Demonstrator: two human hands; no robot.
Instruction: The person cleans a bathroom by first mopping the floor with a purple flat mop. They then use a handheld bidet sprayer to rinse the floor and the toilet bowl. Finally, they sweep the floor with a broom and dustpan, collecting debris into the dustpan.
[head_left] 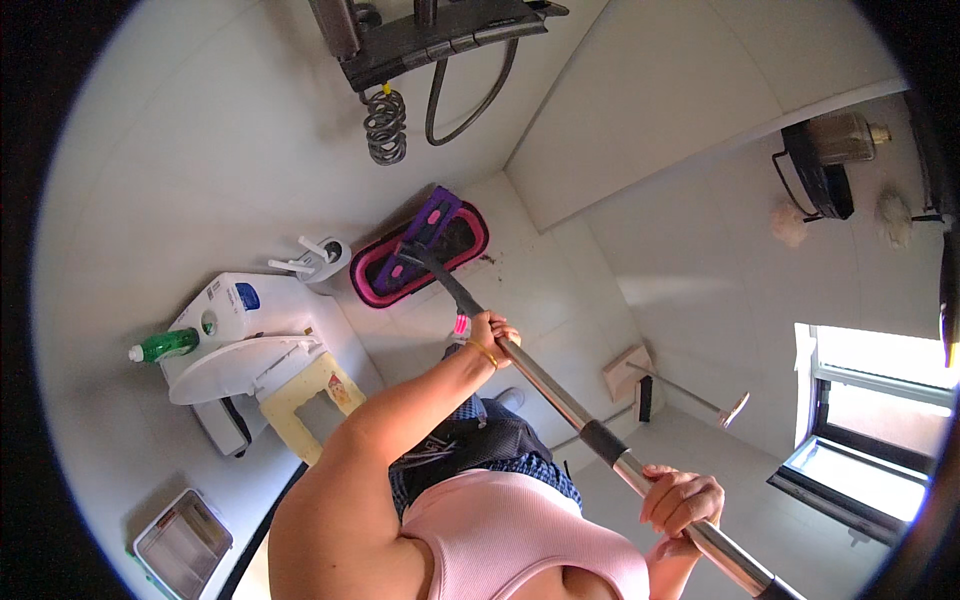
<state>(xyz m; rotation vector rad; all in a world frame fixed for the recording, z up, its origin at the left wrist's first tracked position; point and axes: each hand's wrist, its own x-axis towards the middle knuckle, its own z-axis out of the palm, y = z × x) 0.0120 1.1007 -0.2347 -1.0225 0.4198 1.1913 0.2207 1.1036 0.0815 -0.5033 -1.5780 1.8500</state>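
My left hand point(490, 338), a gold bracelet at its wrist, is wrapped round the steel pole of a flat mop point(555, 385). Higher on the same pole, toward the lower right, my right hand point(684, 508) grips it too. The pole slants down to a purple mop head point(432, 222) with pink parts. That head lies tilted across a pink and dark oval tub point(482, 222), over its rim. Dark water or a dark inside shows in the tub; I cannot tell which.
To the left stands a white toilet point(250, 300) with its lid raised, a green bottle point(165, 345) on top. A toilet brush holder point(325, 262) sits between toilet and tub. A broom or dustpan point(628, 373) leans right. Shower shelf point(450, 40) and coiled hose point(385, 130) hang above; a window point(880, 400) opens right.
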